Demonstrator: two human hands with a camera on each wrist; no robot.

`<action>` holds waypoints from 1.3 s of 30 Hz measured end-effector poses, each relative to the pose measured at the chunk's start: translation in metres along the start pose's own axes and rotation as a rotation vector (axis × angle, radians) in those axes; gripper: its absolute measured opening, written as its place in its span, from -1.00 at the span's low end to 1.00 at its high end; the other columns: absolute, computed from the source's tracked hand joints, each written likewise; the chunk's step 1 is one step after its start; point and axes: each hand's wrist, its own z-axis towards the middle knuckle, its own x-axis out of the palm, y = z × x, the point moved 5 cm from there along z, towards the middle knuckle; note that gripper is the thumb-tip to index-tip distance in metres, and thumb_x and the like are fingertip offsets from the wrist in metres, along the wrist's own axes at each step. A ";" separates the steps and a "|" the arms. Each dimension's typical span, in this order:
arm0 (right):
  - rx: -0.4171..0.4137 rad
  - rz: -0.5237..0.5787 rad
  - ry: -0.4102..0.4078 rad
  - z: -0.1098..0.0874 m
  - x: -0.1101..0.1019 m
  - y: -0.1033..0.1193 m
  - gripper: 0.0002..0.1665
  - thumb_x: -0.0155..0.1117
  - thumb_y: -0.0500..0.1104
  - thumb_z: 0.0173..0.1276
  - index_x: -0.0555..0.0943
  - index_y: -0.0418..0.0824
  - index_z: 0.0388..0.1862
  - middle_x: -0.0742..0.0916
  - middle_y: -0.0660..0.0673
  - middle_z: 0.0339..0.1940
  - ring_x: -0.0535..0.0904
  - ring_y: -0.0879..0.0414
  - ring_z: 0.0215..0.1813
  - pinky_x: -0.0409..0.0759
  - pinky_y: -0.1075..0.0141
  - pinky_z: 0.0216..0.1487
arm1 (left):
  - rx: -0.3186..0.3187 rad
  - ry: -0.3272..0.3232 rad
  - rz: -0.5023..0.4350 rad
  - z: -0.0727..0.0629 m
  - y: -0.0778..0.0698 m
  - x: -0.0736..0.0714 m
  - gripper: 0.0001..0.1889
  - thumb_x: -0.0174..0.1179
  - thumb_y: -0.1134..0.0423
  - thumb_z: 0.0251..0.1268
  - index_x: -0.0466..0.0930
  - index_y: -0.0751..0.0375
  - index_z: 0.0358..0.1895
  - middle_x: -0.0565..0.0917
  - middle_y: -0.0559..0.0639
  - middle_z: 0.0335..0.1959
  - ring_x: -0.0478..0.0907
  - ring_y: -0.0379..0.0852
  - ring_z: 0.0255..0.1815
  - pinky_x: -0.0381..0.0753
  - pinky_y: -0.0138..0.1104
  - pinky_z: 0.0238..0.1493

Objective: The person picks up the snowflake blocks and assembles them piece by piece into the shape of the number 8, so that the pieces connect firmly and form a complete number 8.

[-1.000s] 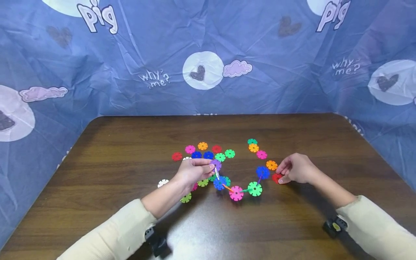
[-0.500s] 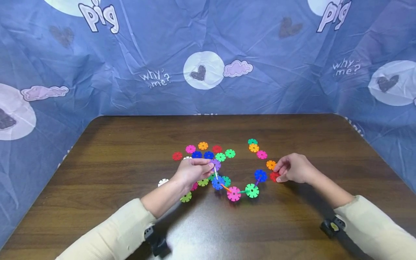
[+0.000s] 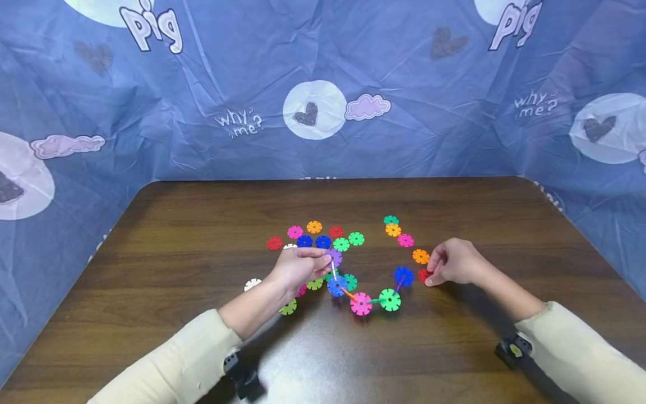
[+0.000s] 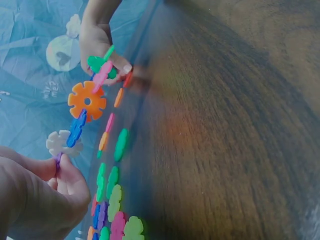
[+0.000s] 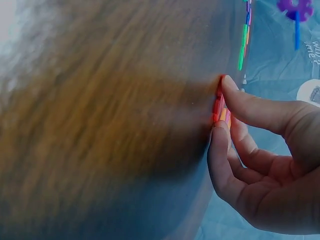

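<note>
My left hand (image 3: 299, 270) pinches a purple notched plastic disc (image 3: 335, 257) between thumb and fingers. From it a linked chain hangs in a curve: a white disc seen edge-on, a blue one, an orange one, a pink disc (image 3: 360, 303), a green disc (image 3: 390, 299) and, at the right end, a blue disc (image 3: 404, 276). In the left wrist view the chain's orange disc (image 4: 87, 101) shows face-on. My right hand (image 3: 457, 262) holds a loose red disc (image 3: 423, 275) by its edge, close to the tabletop. The right wrist view shows this red disc (image 5: 218, 102) between thumb and finger.
Loose discs in several colours lie on the brown wooden table (image 3: 192, 224) behind and under my left hand. An orange disc (image 3: 420, 256), a pink disc (image 3: 406, 240) and others trail away beyond my right hand. A blue printed cloth (image 3: 404, 67) hangs behind the table.
My right hand has shifted slightly left, bringing the red disc nearer the chain's blue end. The chain has swung a little left and down; my left hand stays nearly still.
</note>
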 end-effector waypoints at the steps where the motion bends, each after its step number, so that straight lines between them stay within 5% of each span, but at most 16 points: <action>1: -0.008 0.005 0.001 0.001 0.000 0.001 -0.64 0.64 -0.12 -0.12 0.63 -0.23 -0.44 0.64 -0.01 -0.58 0.48 0.16 -0.46 0.42 0.35 -0.37 | -0.001 -0.003 0.008 0.000 0.000 -0.001 -0.71 0.17 0.46 0.28 0.57 0.50 0.05 0.71 0.17 -0.17 0.59 -0.29 -0.42 0.71 -0.39 -0.05; 11: -0.021 0.033 0.063 0.004 0.005 0.007 -0.64 0.62 -0.20 -0.10 0.61 -0.25 -0.39 0.57 -0.03 -0.55 0.43 0.13 -0.43 0.43 0.34 -0.37 | 0.007 -0.015 0.032 0.001 0.001 -0.005 -0.71 0.17 0.44 0.29 0.57 0.49 0.05 0.69 0.12 -0.21 0.59 -0.27 -0.39 0.69 -0.32 0.04; 15: -0.050 0.071 0.012 0.005 0.002 0.016 -0.68 0.60 -0.21 -0.08 0.64 -0.27 -0.40 0.63 -0.03 -0.58 0.51 0.17 -0.50 0.52 0.36 -0.45 | -0.001 -0.015 0.036 0.000 0.003 -0.007 -0.71 0.18 0.43 0.29 0.58 0.47 0.05 0.70 0.12 -0.21 0.59 -0.28 -0.39 0.69 -0.31 0.04; 20: -0.161 0.172 -0.113 0.012 -0.005 0.048 -0.76 0.57 -0.22 -0.02 0.73 -0.31 -0.37 0.76 -0.12 -0.56 0.63 0.20 -0.58 0.60 0.35 -0.55 | 0.006 -0.008 0.034 0.000 0.001 -0.007 -0.73 0.18 0.42 0.29 0.59 0.46 0.03 0.72 0.08 -0.24 0.59 -0.28 -0.40 0.70 -0.36 -0.02; 28: -0.340 0.360 -0.058 0.022 0.006 0.106 -0.83 0.50 -0.35 0.03 0.72 -0.40 -0.38 0.79 -0.29 -0.46 0.75 0.05 -0.50 0.74 0.07 -0.35 | 0.027 -0.002 0.056 -0.002 -0.004 0.000 -0.77 0.22 0.41 0.26 0.64 0.45 -0.06 0.74 0.11 -0.27 0.61 -0.26 -0.41 0.71 -0.30 -0.01; 39: -0.471 0.245 -0.123 0.023 -0.002 0.139 -0.88 0.56 -0.29 -0.03 0.76 -0.24 -0.47 0.80 -0.15 -0.50 0.71 0.19 -0.49 0.68 0.41 -0.45 | 0.053 0.005 0.106 -0.009 -0.014 0.000 -0.78 0.26 0.37 0.23 0.68 0.43 -0.11 0.76 0.11 -0.30 0.65 -0.24 -0.41 0.73 -0.32 -0.08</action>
